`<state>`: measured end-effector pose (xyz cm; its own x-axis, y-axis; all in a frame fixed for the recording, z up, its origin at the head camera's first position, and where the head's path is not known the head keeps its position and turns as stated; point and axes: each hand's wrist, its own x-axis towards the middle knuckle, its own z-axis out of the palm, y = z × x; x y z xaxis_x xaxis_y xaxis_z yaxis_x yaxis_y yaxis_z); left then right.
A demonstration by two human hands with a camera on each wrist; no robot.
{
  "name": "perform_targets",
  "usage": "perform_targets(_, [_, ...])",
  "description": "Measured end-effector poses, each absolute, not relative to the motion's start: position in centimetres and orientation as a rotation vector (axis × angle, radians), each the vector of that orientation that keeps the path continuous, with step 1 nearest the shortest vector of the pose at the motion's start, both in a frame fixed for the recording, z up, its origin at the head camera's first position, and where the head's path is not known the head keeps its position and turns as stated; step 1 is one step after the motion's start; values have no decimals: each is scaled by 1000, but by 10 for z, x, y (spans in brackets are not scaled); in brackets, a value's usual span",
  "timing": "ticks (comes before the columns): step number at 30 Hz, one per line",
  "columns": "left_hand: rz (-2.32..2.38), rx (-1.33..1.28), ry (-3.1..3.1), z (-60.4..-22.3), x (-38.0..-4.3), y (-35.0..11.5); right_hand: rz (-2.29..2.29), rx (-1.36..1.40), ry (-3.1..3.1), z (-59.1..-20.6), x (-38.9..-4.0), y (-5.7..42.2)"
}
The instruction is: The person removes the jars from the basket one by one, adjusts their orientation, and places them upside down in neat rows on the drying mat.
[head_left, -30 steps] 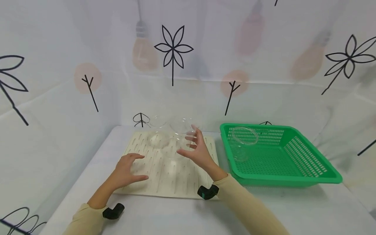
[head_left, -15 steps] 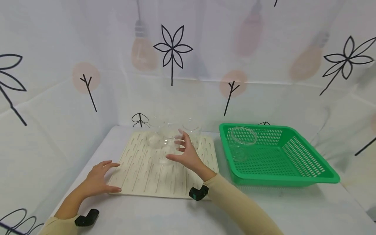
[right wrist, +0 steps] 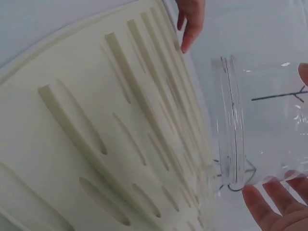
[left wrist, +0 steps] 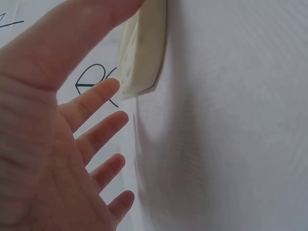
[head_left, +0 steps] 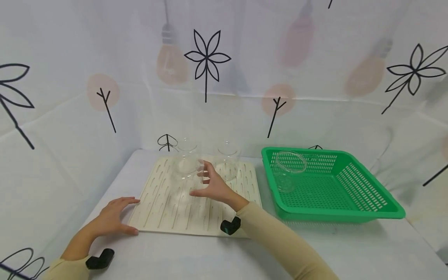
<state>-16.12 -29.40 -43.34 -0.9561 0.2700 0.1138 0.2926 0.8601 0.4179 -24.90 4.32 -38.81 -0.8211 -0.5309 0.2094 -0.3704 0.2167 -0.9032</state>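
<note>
Over the cream ridged mat [head_left: 164, 214], my right hand [head_left: 217, 186] holds a clear cup [right wrist: 233, 120] between thumb and fingers. In the right wrist view the cup's thick ringed end faces the mat; whether it touches is hard to tell. Two more clear cups stand toward the mat's back: one at the right [head_left: 227, 157], the other at the left [head_left: 185, 147], partly overlapped by the held cup. My left hand [head_left: 110, 217] is beside the mat's left front corner with fingers spread and nothing held. Contact with the mat's edge is unclear.
To the right of the mat stands a green perforated basket [head_left: 336, 215] with another clear cup [head_left: 291, 162] inside at its left. White patterned cloth [head_left: 231, 116] hangs behind and at the sides. White cloth covers the table [head_left: 189, 256].
The right hand has carried the clear cup left and slightly nearer across the mat, away from the back right cup. My left hand has drawn back left to the mat's corner.
</note>
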Motion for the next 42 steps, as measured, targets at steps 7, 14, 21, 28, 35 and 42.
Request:
perform_targets(7, [-683, -440, -2997, -433, -160, -292, -1511, -927, 2317, -395, -254, 37])
perform_targets(14, [-700, -437, -3005, -434, -163, -291, -1397, -874, 2313, -402, -258, 37])
perform_targets(21, [-729, -439, -3013, -435, -162, -290, -1359, -885, 2288, -401, -258, 39])
perform_targets(28, [-769, -399, -3053, -433, -162, -288, -1274, -948, 2328, -389, -259, 47])
perform_targets(35, [-784, -367, -3063, -434, -161, -287, -1271, -1004, 2337, -376, -254, 62])
perform_targets(42, [-802, -369, -3056, -435, -158, -288, -1288, -993, 2389, -363, -253, 79])
